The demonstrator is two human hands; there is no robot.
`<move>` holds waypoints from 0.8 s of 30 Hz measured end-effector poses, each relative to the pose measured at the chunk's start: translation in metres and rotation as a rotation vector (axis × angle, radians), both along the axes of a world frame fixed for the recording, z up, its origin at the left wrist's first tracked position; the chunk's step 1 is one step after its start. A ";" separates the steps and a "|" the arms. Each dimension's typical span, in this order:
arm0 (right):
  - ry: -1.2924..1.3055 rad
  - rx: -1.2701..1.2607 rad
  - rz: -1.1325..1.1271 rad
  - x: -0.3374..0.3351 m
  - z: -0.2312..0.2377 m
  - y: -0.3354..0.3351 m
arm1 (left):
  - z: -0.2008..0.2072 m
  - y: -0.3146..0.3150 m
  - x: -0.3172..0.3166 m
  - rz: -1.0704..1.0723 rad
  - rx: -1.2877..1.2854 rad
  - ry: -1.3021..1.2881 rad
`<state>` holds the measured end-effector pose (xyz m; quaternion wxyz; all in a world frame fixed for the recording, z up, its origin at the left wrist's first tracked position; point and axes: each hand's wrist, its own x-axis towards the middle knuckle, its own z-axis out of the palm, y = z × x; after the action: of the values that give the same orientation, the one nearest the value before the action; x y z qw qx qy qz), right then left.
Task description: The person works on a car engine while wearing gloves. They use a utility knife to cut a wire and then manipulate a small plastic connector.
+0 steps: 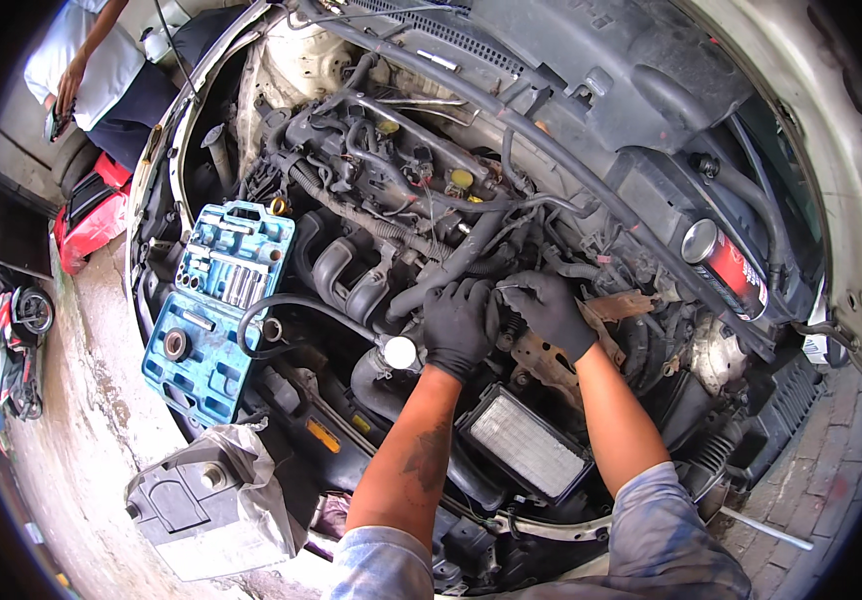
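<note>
Black-gloved, my left hand [459, 322] and right hand [548, 308] nearly meet. My right fingers seem to pinch a thin, pale piece [506, 288] between the two; whether my curled left fingers grip anything, I cannot tell. Just beyond them runs a thick, dark rubber hose [471, 247]. I judge this close two-handed handling; the next move calls for fine fingertip control.

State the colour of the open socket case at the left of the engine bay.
The socket case is light blue; it shows best in the head view.
</note>
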<state>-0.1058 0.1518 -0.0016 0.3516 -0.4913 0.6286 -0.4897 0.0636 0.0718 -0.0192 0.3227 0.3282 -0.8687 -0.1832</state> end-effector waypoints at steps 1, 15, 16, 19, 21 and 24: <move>-0.069 0.050 -0.018 0.002 -0.004 0.003 | 0.001 0.001 0.000 -0.004 -0.008 -0.018; -0.253 0.211 -0.202 0.012 0.008 0.110 | -0.011 -0.006 0.003 0.048 -0.060 -0.081; 0.147 0.099 -0.184 0.011 -0.010 0.128 | -0.009 -0.003 -0.003 0.044 -0.049 -0.076; 0.459 0.180 -0.393 -0.004 -0.048 0.150 | -0.008 -0.001 -0.003 0.042 -0.016 -0.091; 0.463 0.359 -0.619 -0.024 -0.066 0.163 | -0.007 -0.001 -0.006 0.028 0.002 -0.087; 0.845 0.550 -0.603 -0.022 -0.076 0.166 | -0.013 -0.005 -0.002 0.012 -0.044 -0.132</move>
<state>-0.1280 0.3177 -0.0780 0.0303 -0.3342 0.9302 -0.1489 0.0612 0.0669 -0.0319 0.2728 0.3377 -0.8899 -0.1398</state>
